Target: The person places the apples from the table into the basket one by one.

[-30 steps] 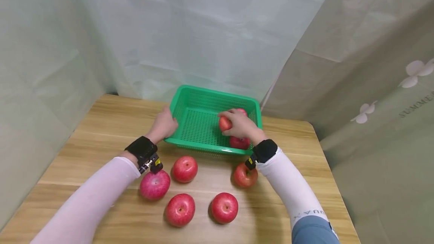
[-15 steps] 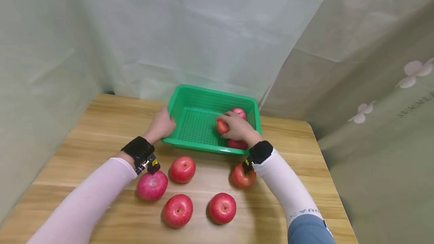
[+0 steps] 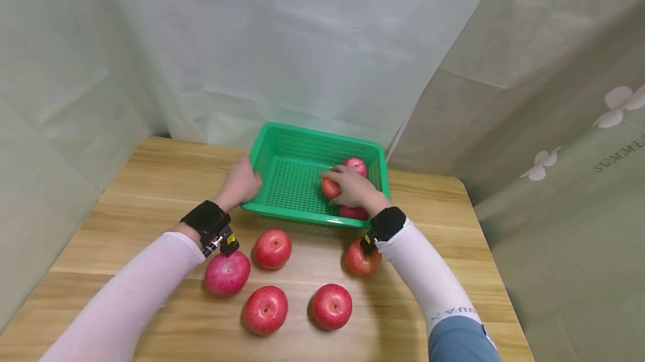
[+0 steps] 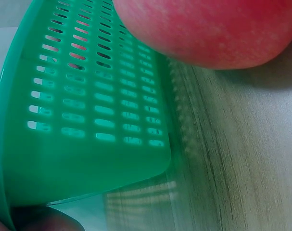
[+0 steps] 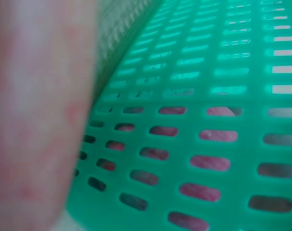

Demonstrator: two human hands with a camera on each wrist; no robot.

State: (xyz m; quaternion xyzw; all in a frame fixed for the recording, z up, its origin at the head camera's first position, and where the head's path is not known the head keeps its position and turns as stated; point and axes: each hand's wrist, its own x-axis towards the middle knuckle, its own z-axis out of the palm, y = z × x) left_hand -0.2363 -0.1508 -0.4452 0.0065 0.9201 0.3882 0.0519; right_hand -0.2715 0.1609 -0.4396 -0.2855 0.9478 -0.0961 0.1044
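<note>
A green slotted basket stands at the back of the wooden table. My right hand is inside it, fingers curled round a red apple low over the basket floor. Two more apples lie in the basket: one behind the hand, one under the wrist by the front wall. My left hand holds the basket's left rim. The left wrist view shows the basket wall close up with an apple beside it. The right wrist view shows the basket wall, pink showing through the slots.
Several red apples lie on the table in front of the basket: one under my left wrist, one beside it, two nearer me, one by my right wrist. Cloth backdrops close in the back and right sides.
My right hand has lowered the apple slightly toward the basket floor. The left hand keeps its place on the rim. The apples on the table have not moved.
</note>
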